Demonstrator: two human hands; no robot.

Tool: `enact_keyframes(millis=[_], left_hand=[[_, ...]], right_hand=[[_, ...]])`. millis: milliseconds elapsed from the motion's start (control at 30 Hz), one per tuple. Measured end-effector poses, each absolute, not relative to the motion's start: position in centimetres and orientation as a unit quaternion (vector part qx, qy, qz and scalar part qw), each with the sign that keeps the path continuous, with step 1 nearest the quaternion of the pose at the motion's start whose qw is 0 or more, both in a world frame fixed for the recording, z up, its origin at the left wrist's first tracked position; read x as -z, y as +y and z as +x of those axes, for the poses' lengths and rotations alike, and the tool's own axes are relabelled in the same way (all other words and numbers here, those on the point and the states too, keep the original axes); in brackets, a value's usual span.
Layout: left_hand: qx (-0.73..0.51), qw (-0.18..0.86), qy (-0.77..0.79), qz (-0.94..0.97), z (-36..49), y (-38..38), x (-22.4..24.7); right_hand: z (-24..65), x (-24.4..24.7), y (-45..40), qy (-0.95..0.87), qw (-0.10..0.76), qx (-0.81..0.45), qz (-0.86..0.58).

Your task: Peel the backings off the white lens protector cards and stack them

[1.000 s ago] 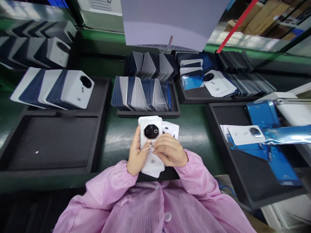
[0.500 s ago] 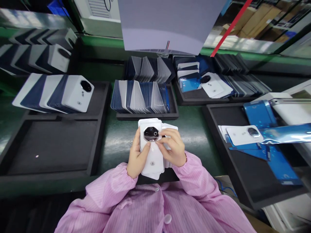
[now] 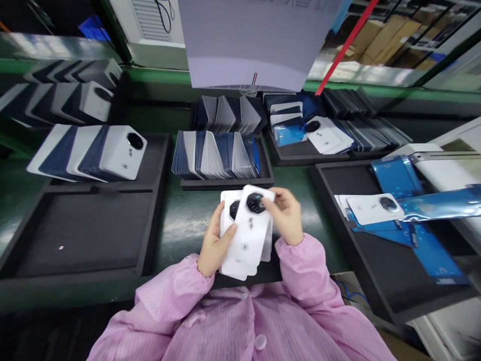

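Since half a second ago, my right hand (image 3: pixel 283 215) has gone from pinching at the camera window (image 3: pixel 255 203) to holding a white panel (image 3: pixel 250 230) slanted over the stack (image 3: pixel 233 273) my left fingers grip, so I reckon I'm shifting panels now. Green desk (image 3: pixel 184 215) beneath, dark tray (image 3: pixel 88 230) to the left, cardboard boxes (image 3: pixel 389 40) way back.

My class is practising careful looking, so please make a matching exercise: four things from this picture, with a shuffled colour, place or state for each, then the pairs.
1. Left hand
2. Right hand
3. Sleeves
4. Strip

A. Red and slanting
B. Grips the white panels at their left edge
C. Pink
D. Pinches the top panel near its dark patch

Pairs: 1-B, 2-D, 3-C, 4-A
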State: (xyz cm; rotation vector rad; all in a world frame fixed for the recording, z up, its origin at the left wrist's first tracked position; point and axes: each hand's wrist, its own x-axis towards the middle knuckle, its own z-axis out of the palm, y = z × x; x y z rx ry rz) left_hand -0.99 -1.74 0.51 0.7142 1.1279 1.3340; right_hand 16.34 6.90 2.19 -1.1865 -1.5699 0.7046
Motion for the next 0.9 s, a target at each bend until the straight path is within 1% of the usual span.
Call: enact_keyframes(millis=[100, 167, 233, 300, 333, 367, 433, 500, 533, 600, 667, 767, 900], left_hand=[[-0.598, 0.577, 0.491, 0.261, -1.3, -1.5, -0.5], [-0.616, 0.569, 0.49, 0.239, -1.5, -1.3, -0.6], [-0.626, 0.566, 0.486, 0.229, -1.7, -1.2, -0.7], [-0.628, 0.563, 0.484, 0.232, -1.8, -1.1, -0.7], [-0.627, 0.561, 0.485, 0.239, -1.8, -1.1, -0.7], [-0.624, 0.559, 0.487, 0.248, -1.7, -1.1, -0.7], [-0.615, 0.553, 0.493, 0.269, -1.6, -1.2, -0.6], [-0.603, 0.548, 0.502, 0.292, -1.4, -1.3, -0.5], [-0.595, 0.544, 0.507, 0.306, -1.3, -1.4, -0.4], [-0.578, 0.528, 0.519, 0.344, -1.1, -1.6, -0.2], [-0.562, 0.496, 0.529, 0.398, -0.9, -1.9, 0.1], [-0.544, 0.428, 0.54, 0.479, -0.8, -2.3, 0.6], [-0.527, 0.353, 0.549, 0.545, -0.9, -2.7, 1.1]], right_hand=[[19.3, -1.9, 8.5, -0.535, 0.618, -0.253, -0.517], [20.7, -1.8, 9.1, -0.49, 0.638, -0.273, -0.528], [21.0, -1.4, 9.3, -0.512, 0.589, -0.328, -0.532], [20.1, -0.9, 9.0, -0.563, 0.509, -0.375, -0.532], [19.4, -0.6, 8.8, -0.595, 0.468, -0.374, -0.536], [18.6, -0.3, 8.6, -0.63, 0.429, -0.353, -0.543], [17.0, -0.1, 8.0, -0.692, 0.388, -0.252, -0.554], [15.8, -0.3, 7.3, -0.722, 0.405, -0.156, -0.539], [15.3, -0.6, 6.9, -0.727, 0.428, -0.14, -0.519], [14.7, -1.3, 6.1, -0.732, 0.459, -0.171, -0.473], [14.1, -1.8, 5.2, -0.733, 0.456, -0.236, -0.446], [13.7, -2.1, 4.5, -0.71, 0.445, -0.289, -0.463], [13.6, -1.9, 4.4, -0.667, 0.458, -0.336, -0.481]])
